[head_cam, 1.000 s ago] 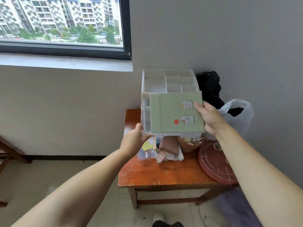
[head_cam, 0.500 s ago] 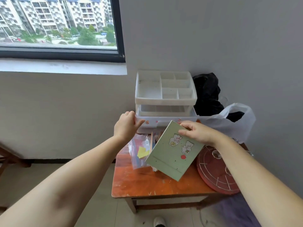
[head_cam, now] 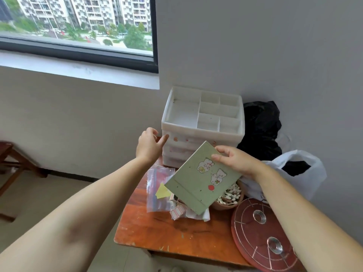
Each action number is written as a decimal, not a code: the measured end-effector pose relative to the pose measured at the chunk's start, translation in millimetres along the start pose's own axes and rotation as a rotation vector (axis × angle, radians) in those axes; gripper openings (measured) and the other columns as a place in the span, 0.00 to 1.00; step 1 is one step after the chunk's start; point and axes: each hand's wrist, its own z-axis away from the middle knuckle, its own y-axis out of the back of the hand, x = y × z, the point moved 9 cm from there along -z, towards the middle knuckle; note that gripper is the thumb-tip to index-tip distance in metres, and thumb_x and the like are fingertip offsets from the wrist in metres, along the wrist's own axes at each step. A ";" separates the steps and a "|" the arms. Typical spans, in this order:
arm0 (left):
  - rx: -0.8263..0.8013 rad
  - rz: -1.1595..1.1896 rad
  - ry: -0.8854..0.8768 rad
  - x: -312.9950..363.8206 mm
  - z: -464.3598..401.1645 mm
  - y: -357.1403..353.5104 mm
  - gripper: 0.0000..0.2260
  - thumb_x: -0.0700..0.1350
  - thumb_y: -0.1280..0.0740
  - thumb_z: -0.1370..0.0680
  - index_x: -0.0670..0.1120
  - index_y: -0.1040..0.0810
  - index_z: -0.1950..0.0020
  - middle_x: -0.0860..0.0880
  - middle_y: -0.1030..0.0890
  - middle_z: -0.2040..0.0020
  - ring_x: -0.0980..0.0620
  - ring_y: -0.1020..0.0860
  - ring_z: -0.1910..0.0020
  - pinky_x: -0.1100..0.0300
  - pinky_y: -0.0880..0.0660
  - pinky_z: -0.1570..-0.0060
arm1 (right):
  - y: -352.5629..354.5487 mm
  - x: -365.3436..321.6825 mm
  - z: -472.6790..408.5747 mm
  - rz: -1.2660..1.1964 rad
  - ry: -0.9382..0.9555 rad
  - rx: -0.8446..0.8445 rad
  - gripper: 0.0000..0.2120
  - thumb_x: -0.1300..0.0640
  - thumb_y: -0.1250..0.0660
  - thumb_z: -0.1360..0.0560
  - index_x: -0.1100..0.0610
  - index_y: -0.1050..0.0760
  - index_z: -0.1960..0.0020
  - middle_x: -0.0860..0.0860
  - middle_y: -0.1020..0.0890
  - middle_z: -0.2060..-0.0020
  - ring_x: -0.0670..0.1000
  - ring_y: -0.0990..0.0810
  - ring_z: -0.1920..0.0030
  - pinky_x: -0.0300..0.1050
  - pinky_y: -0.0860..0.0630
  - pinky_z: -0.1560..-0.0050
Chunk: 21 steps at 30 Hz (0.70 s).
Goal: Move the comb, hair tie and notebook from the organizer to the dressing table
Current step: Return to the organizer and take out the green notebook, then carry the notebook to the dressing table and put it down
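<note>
My right hand point(head_cam: 233, 160) grips the top corner of a green notebook point(head_cam: 198, 183) with bear stickers, holding it tilted above the orange wooden table point(head_cam: 176, 234). The white plastic organizer point(head_cam: 202, 122) stands at the back of the table against the wall, its top compartments empty. At the organizer's left front corner my left hand point(head_cam: 150, 145) has loosely spread fingers and holds nothing. No comb or hair tie shows in view.
Under the notebook lie a clear zip bag point(head_cam: 159, 187), paper labels point(head_cam: 177, 211) and a bowl of cotton swabs point(head_cam: 229, 197). A red round wire-frame object point(head_cam: 261, 234) sits front right. A black bag point(head_cam: 259, 130) and white plastic bag point(head_cam: 302, 169) fill the corner.
The notebook came away from the organizer's front and down to the right, tilted over the table. The organizer's front now looks closed. My left hand stayed at its left corner.
</note>
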 end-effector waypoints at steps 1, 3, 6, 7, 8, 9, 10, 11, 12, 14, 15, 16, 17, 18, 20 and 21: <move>-0.014 0.038 0.012 -4.5 4.0 0.0 0.16 0.56 0.37 0.25 0.43 0.27 0.50 0.46 0.23 0.52 0.47 0.25 0.52 0.53 0.28 0.54 | -4.0 -0.9 -2.0 -0.023 -0.005 -0.018 0.05 0.53 0.37 0.23 0.49 0.22 0.51 0.48 0.14 0.56 0.49 0.15 0.56 0.41 0.19 0.59; -0.067 0.076 0.040 -19.1 17.1 2.1 0.16 0.55 0.41 0.23 0.43 0.25 0.55 0.47 0.21 0.57 0.47 0.24 0.55 0.54 0.30 0.57 | -17.1 -6.1 -9.8 -0.072 0.000 -0.047 0.07 0.54 0.37 0.22 0.52 0.22 0.49 0.50 0.14 0.55 0.51 0.15 0.55 0.44 0.18 0.58; -0.057 0.210 0.165 -68.3 53.3 24.4 0.19 0.54 0.44 0.22 0.44 0.21 0.62 0.50 0.18 0.63 0.49 0.21 0.61 0.55 0.28 0.57 | -52.3 -20.4 -27.3 -0.112 0.024 -0.032 0.07 0.55 0.38 0.22 0.53 0.23 0.49 0.54 0.15 0.52 0.54 0.16 0.54 0.53 0.19 0.51; -0.005 0.255 0.220 -89.4 68.7 37.6 0.20 0.53 0.44 0.22 0.44 0.21 0.63 0.49 0.18 0.64 0.49 0.21 0.62 0.56 0.27 0.58 | -68.1 -26.4 -32.7 -0.123 0.035 -0.018 0.06 0.55 0.38 0.22 0.52 0.23 0.50 0.53 0.16 0.52 0.54 0.16 0.54 0.55 0.19 0.50; 0.054 0.311 0.284 -111.7 86.0 51.4 0.19 0.52 0.44 0.21 0.43 0.21 0.63 0.48 0.18 0.64 0.48 0.21 0.63 0.55 0.26 0.59 | -86.1 -32.0 -37.4 -0.133 0.039 -0.005 0.06 0.56 0.39 0.22 0.51 0.23 0.50 0.54 0.16 0.51 0.55 0.16 0.53 0.57 0.20 0.48; 0.106 0.392 0.352 -134.4 106.3 64.1 0.19 0.51 0.44 0.21 0.42 0.22 0.63 0.45 0.18 0.63 0.48 0.21 0.65 0.56 0.25 0.61 | -107.8 -37.7 -40.9 -0.144 0.035 -0.001 0.05 0.57 0.39 0.22 0.52 0.24 0.49 0.55 0.17 0.50 0.56 0.17 0.53 0.58 0.20 0.48; 0.139 0.483 0.419 -155.3 128.4 74.3 0.17 0.51 0.43 0.21 0.43 0.23 0.63 0.45 0.19 0.63 0.48 0.22 0.66 0.60 0.26 0.66 | -132.3 -42.9 -42.5 -0.171 0.023 -0.006 0.06 0.58 0.40 0.21 0.55 0.26 0.48 0.58 0.18 0.48 0.56 0.18 0.53 0.58 0.21 0.48; 0.153 0.565 0.481 -174.4 152.1 83.1 0.15 0.50 0.42 0.21 0.44 0.25 0.62 0.46 0.20 0.63 0.50 0.22 0.67 0.63 0.27 0.69 | -160.0 -46.7 -42.5 -0.224 0.001 -0.023 0.08 0.59 0.42 0.21 0.59 0.27 0.45 0.61 0.19 0.46 0.57 0.18 0.54 0.58 0.21 0.50; 0.158 0.632 0.539 -191.2 176.8 91.9 0.13 0.50 0.41 0.21 0.45 0.25 0.60 0.47 0.20 0.62 0.51 0.22 0.66 0.64 0.28 0.70 | -191.2 -49.8 -40.6 -0.288 -0.032 -0.054 0.09 0.61 0.43 0.20 0.63 0.30 0.42 0.63 0.21 0.45 0.57 0.19 0.55 0.58 0.21 0.51; 0.200 0.779 0.637 -220.3 227.2 114.6 0.08 0.49 0.40 0.21 0.45 0.27 0.54 0.48 0.20 0.60 0.51 0.21 0.63 0.61 0.26 0.66 | -259.5 -56.4 -28.2 -0.356 -0.098 -0.154 0.12 0.64 0.46 0.20 0.67 0.33 0.39 0.66 0.23 0.41 0.61 0.21 0.53 0.65 0.24 0.47; 0.264 0.886 0.672 -234.0 254.3 130.7 0.06 0.47 0.39 0.21 0.45 0.27 0.51 0.47 0.20 0.59 0.51 0.20 0.63 0.59 0.25 0.63 | -296.1 -60.5 -18.3 -0.360 -0.121 -0.217 0.12 0.65 0.46 0.21 0.67 0.34 0.38 0.67 0.24 0.40 0.61 0.22 0.52 0.69 0.27 0.44; 0.355 1.009 0.700 -248.1 282.3 149.0 0.04 0.44 0.39 0.21 0.44 0.28 0.50 0.46 0.20 0.59 0.50 0.20 0.63 0.58 0.25 0.62 | -333.2 -65.2 -6.5 -0.356 -0.133 -0.283 0.12 0.65 0.46 0.21 0.67 0.34 0.39 0.67 0.25 0.39 0.62 0.22 0.51 0.69 0.28 0.42; 0.454 1.135 0.724 -262.3 312.3 169.1 0.02 0.41 0.39 0.21 0.44 0.28 0.51 0.45 0.20 0.58 0.50 0.20 0.64 0.57 0.24 0.62 | -371.1 -69.5 7.8 -0.348 -0.144 -0.351 0.12 0.65 0.45 0.21 0.66 0.33 0.39 0.67 0.24 0.39 0.62 0.22 0.51 0.67 0.27 0.43; 0.541 1.248 0.734 -275.4 343.4 189.7 0.03 0.38 0.39 0.22 0.44 0.27 0.52 0.45 0.20 0.58 0.50 0.20 0.65 0.57 0.22 0.63 | -409.0 -72.4 24.3 -0.354 -0.161 -0.414 0.12 0.65 0.45 0.21 0.66 0.33 0.39 0.66 0.24 0.40 0.62 0.22 0.51 0.63 0.27 0.45; 0.662 1.371 0.710 -299.4 406.5 234.3 0.06 0.36 0.41 0.22 0.43 0.26 0.52 0.45 0.18 0.58 0.51 0.18 0.66 0.57 0.20 0.63 | -486.9 -75.9 64.2 -0.387 -0.227 -0.533 0.15 0.66 0.46 0.21 0.67 0.33 0.35 0.64 0.23 0.42 0.62 0.22 0.49 0.60 0.27 0.46; 0.708 1.385 0.694 -310.1 439.0 254.9 0.06 0.36 0.41 0.22 0.43 0.25 0.51 0.45 0.18 0.59 0.52 0.17 0.66 0.57 0.20 0.62 | -524.8 -76.5 87.1 -0.393 -0.264 -0.589 0.16 0.66 0.46 0.21 0.66 0.33 0.34 0.63 0.22 0.43 0.62 0.22 0.49 0.58 0.27 0.45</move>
